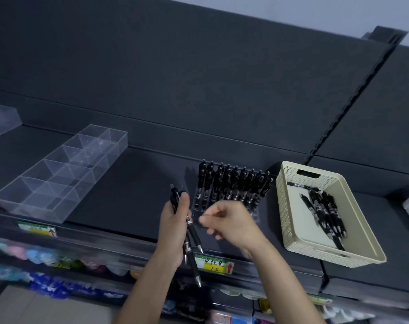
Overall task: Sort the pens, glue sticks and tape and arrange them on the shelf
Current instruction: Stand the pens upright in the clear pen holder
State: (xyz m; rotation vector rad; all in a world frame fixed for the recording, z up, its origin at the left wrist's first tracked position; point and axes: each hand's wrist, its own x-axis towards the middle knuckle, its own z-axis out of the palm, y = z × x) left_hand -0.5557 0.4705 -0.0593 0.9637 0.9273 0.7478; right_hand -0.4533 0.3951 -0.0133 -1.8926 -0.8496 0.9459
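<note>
Head view: a clear pen stand [231, 197] sits on the dark shelf [128, 188], and everything else is placed from it; standing pens [234, 178], all black, fill its back rows upright with their clips up, while some holes at its front left corner are bare.

Just left of the stand, the left hand [173, 230] grips a small bundle of held pens [193, 235]; its fingers and thumb are curled round the barrels, the clicker ends rise above the fist and the tips point down past the shelf's front edge.

Directly in front of the stand, the right hand [231, 222] hovers with its fingers curled inward and thumb close to the forefinger; the hand is blurred, so I cannot tell whether it pinches anything.

Right of the stand, near but apart from it, a cream perforated basket [290, 206] rests on the shelf; loose pens [325, 211], also black, lie in a heap along its floor.

Well to the left of the stand lies a clear divided tray [58, 178] with bare compartments; farther left still, a second clear box [0, 120] is cut off by the frame.

Below the stand, a green and yellow price label [214, 265] with a red arrow is fixed to the shelf's front rail; beneath that, colourful goods [47, 258] show only as a blur.
</note>
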